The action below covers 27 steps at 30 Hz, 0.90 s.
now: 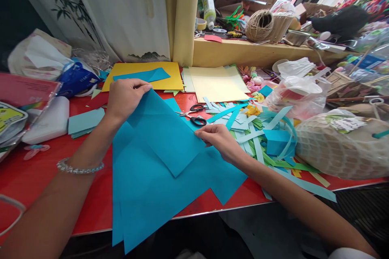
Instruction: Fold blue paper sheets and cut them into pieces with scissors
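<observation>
The blue square [174,139] is in front of you, above the larger blue sheets [142,198], about the middle of the worktop [94,206] from left to right. Your left hand [129,93] is narrow and pinches its upper corner between thumb and fingers. Your right hand [217,137] is also narrow, and it pinches the right corner. The square looks whole, with no strip cut from it; a faint line crosses its upper part, but I cannot tell if it is a crease. The larger sheets below are wide pieces too, and they hang over the near edge.

Just beyond the square, the scissors [192,110] lie with nobody holding them. To the right of them there are many paper strips [257,145], already cut, and among these a blue folded piece [279,143]. So some cutting is done, I judge, while the paper under your hands is left in big pieces. On the left is a stack of pale blue pieces [85,123]. Toward the far edge lie the yellow card [174,83] and the cream sheets [217,83].
</observation>
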Each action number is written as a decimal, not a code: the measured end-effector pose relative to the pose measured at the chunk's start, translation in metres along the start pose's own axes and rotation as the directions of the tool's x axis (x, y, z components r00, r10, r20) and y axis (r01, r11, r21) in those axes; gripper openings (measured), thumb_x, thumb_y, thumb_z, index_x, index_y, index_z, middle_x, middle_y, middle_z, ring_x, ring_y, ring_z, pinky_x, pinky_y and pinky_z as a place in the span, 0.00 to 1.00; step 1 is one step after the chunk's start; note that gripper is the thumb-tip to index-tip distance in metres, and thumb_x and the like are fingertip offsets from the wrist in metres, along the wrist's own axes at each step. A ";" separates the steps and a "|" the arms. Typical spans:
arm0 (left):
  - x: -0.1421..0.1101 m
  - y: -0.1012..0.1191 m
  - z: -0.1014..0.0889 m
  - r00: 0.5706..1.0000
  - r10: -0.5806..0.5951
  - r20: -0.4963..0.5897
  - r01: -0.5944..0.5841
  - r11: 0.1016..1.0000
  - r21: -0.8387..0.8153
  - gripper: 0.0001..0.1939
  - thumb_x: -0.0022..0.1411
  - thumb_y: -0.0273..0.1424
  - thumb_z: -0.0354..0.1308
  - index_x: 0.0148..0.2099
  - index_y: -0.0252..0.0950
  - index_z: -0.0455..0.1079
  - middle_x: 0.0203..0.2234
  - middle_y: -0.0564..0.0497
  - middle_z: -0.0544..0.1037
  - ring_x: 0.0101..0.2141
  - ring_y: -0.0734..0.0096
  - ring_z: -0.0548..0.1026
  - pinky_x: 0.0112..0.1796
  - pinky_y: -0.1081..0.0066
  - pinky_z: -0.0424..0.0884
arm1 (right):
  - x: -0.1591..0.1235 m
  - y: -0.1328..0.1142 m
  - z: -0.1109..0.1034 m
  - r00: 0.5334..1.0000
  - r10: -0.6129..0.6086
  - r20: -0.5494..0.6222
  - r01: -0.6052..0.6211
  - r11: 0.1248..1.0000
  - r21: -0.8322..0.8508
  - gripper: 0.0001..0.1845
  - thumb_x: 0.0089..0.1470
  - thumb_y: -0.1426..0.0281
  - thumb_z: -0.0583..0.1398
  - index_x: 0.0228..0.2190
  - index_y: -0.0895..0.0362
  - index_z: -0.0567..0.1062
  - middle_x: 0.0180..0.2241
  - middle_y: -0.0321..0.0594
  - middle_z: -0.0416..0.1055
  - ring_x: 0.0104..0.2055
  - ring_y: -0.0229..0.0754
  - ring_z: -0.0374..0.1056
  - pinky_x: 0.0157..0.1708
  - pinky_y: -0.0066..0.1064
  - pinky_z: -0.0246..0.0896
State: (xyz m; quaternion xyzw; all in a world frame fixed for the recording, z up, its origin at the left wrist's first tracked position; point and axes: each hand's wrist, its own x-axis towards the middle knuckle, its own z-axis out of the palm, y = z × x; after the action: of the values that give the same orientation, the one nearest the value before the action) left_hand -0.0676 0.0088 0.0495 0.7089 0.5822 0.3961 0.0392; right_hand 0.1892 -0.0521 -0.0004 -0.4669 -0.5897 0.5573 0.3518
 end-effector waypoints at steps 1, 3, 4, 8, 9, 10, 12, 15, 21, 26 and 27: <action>0.000 -0.002 -0.002 1.000 0.001 -0.018 -0.001 1.000 -0.001 0.17 0.61 0.40 0.54 0.42 0.34 0.77 0.38 0.55 0.81 0.39 0.64 0.74 0.42 0.66 0.69 | 0.000 0.000 0.000 1.000 0.017 0.006 -0.018 0.999 0.031 0.12 0.47 0.62 0.63 0.22 0.58 0.76 0.24 0.37 0.68 0.25 0.34 0.63 0.25 0.28 0.63; 0.001 -0.006 -0.005 0.999 -0.009 -0.044 0.009 1.000 0.004 0.16 0.61 0.41 0.53 0.42 0.37 0.77 0.38 0.57 0.80 0.39 0.65 0.74 0.41 0.66 0.70 | 0.001 -0.001 0.000 0.998 0.053 0.024 -0.055 0.994 0.091 0.11 0.46 0.62 0.64 0.23 0.58 0.77 0.27 0.38 0.71 0.27 0.36 0.68 0.30 0.31 0.69; 0.001 -0.008 -0.005 0.998 -0.016 -0.053 0.017 1.000 0.008 0.16 0.61 0.41 0.54 0.41 0.38 0.77 0.37 0.59 0.80 0.39 0.65 0.74 0.42 0.66 0.70 | 0.001 -0.001 0.000 0.997 0.068 0.031 -0.071 0.991 0.111 0.11 0.46 0.63 0.64 0.23 0.58 0.77 0.27 0.39 0.72 0.27 0.37 0.70 0.32 0.33 0.70; 0.002 -0.010 -0.007 0.997 -0.009 -0.073 0.009 1.000 -0.008 0.15 0.61 0.41 0.54 0.40 0.39 0.77 0.37 0.60 0.80 0.40 0.64 0.74 0.42 0.65 0.69 | 0.001 -0.003 -0.001 0.995 0.097 0.040 -0.101 0.985 0.143 0.10 0.45 0.63 0.65 0.24 0.58 0.77 0.24 0.40 0.74 0.27 0.40 0.74 0.33 0.35 0.72; 0.002 -0.011 -0.008 0.997 0.002 -0.077 -0.003 1.000 -0.012 0.15 0.61 0.41 0.54 0.41 0.38 0.77 0.37 0.60 0.80 0.40 0.63 0.74 0.42 0.65 0.69 | 0.001 -0.003 -0.001 0.994 0.103 0.049 -0.109 0.983 0.149 0.10 0.45 0.63 0.65 0.24 0.58 0.77 0.24 0.40 0.75 0.27 0.40 0.74 0.34 0.35 0.72; 0.002 -0.013 -0.009 0.996 0.010 -0.086 -0.011 1.000 -0.012 0.15 0.61 0.41 0.54 0.41 0.38 0.77 0.37 0.59 0.81 0.40 0.63 0.74 0.42 0.65 0.69 | 0.000 -0.003 -0.001 0.992 0.108 0.062 -0.117 0.981 0.156 0.10 0.46 0.64 0.65 0.25 0.59 0.77 0.24 0.41 0.75 0.28 0.41 0.75 0.34 0.35 0.73; 0.004 -0.021 -0.014 0.993 0.011 -0.115 -0.012 1.000 -0.009 0.15 0.61 0.41 0.54 0.42 0.38 0.77 0.37 0.60 0.80 0.40 0.65 0.74 0.43 0.66 0.69 | 0.000 -0.003 -0.001 0.988 0.121 0.097 -0.136 0.978 0.159 0.09 0.47 0.65 0.64 0.25 0.59 0.78 0.26 0.44 0.77 0.30 0.43 0.75 0.35 0.37 0.73; 0.008 -0.042 -0.025 0.971 -0.051 -0.235 0.043 0.998 -0.037 0.14 0.61 0.39 0.54 0.44 0.40 0.75 0.39 0.62 0.80 0.40 0.68 0.73 0.42 0.68 0.70 | -0.001 0.000 -0.002 0.978 0.147 0.147 -0.167 0.976 0.138 0.09 0.47 0.67 0.63 0.26 0.60 0.78 0.27 0.45 0.77 0.30 0.44 0.76 0.35 0.37 0.73; 0.019 -0.057 -0.038 0.900 -0.422 -0.110 0.350 0.850 -0.395 0.07 0.57 0.33 0.61 0.39 0.40 0.74 0.38 0.60 0.79 0.40 0.69 0.71 0.42 0.69 0.70 | 0.005 0.000 -0.011 0.998 0.012 0.060 -0.024 0.981 0.192 0.10 0.52 0.67 0.59 0.28 0.60 0.77 0.26 0.42 0.76 0.26 0.37 0.73 0.30 0.29 0.70; 0.014 -0.012 -0.042 0.804 -0.483 0.346 0.588 0.567 -0.577 0.03 0.60 0.26 0.58 0.38 0.34 0.72 0.25 0.55 0.76 0.29 0.78 0.67 0.33 0.74 0.68 | 0.010 -0.006 -0.021 0.991 -0.045 -0.130 0.089 0.927 0.364 0.10 0.53 0.64 0.60 0.33 0.58 0.77 0.30 0.39 0.74 0.30 0.34 0.70 0.31 0.25 0.65; 0.012 -0.002 -0.042 0.777 -0.454 0.436 0.628 0.515 -0.583 0.03 0.60 0.25 0.58 0.37 0.34 0.72 0.22 0.56 0.73 0.26 0.80 0.66 0.30 0.75 0.66 | 0.011 -0.007 -0.022 0.990 -0.030 -0.138 0.083 0.915 0.394 0.11 0.53 0.64 0.60 0.34 0.58 0.77 0.33 0.40 0.74 0.33 0.36 0.70 0.34 0.26 0.66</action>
State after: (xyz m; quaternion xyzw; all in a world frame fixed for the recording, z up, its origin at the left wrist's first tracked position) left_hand -0.0947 0.0028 0.0838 0.4595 0.5697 0.4693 0.4940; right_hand 0.2054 -0.0341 0.0085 -0.4031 -0.4531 0.6239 0.4929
